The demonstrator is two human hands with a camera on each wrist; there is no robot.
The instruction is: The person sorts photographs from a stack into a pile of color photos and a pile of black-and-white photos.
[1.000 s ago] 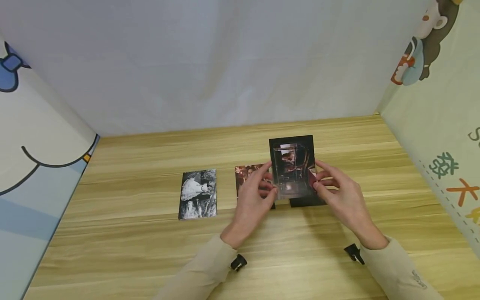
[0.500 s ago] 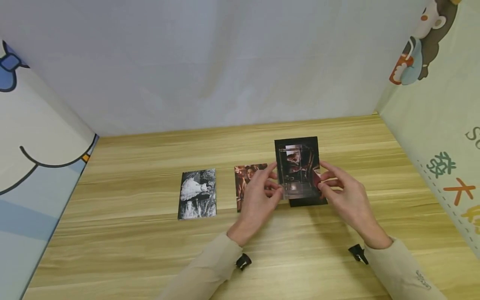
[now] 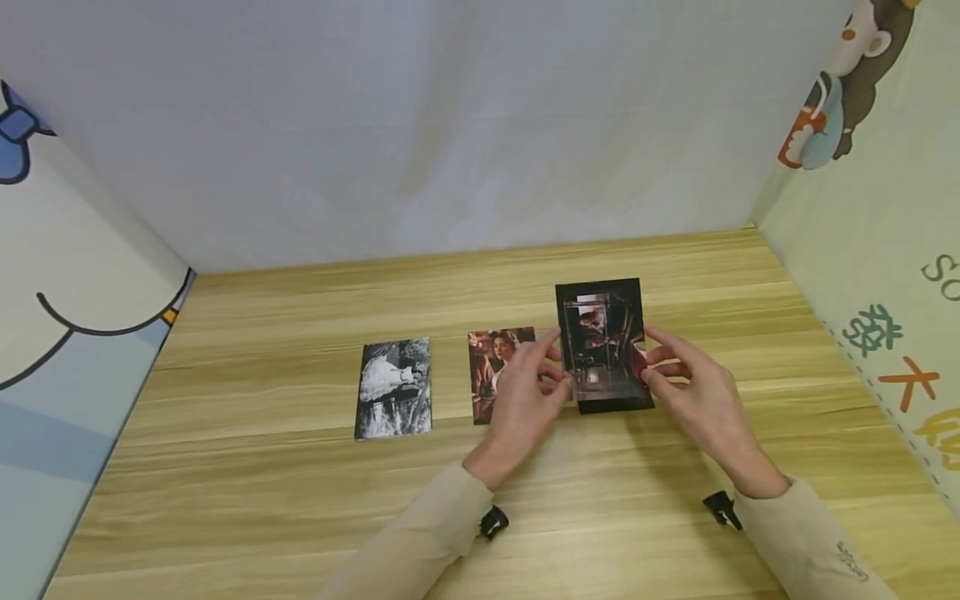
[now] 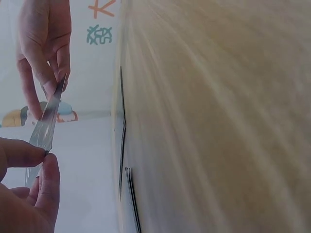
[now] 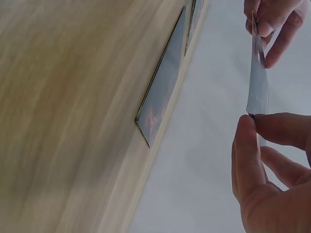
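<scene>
**Clear sleeve held over a dark card by both hands**

A clear sleeve (image 3: 602, 350) is held above the table (image 3: 300, 500) by both hands, over a dark card (image 3: 602, 292) that lies flat on the wood. The sleeve's left edge is pinched between thumb and fingers of the left hand (image 3: 525, 400); its right edge is pinched the same way by the right hand (image 3: 693, 396). In the left wrist view the sleeve (image 4: 47, 121) is seen edge-on, a thin strip gripped low by the left hand (image 4: 29, 194) and high by the right hand (image 4: 43, 43). In the right wrist view the same strip (image 5: 256, 77) is clamped between the right hand (image 5: 272, 170) and the left hand (image 5: 274, 24), clear of the card (image 5: 165, 92) below it. Whether a picture is already inside the sleeve cannot be told.

Just left of the dark card a colour photo (image 3: 495, 367) is laid, partly covered by the left hand. Further left, well apart, a black-and-white photo (image 3: 394, 387) is laid flat.
</scene>
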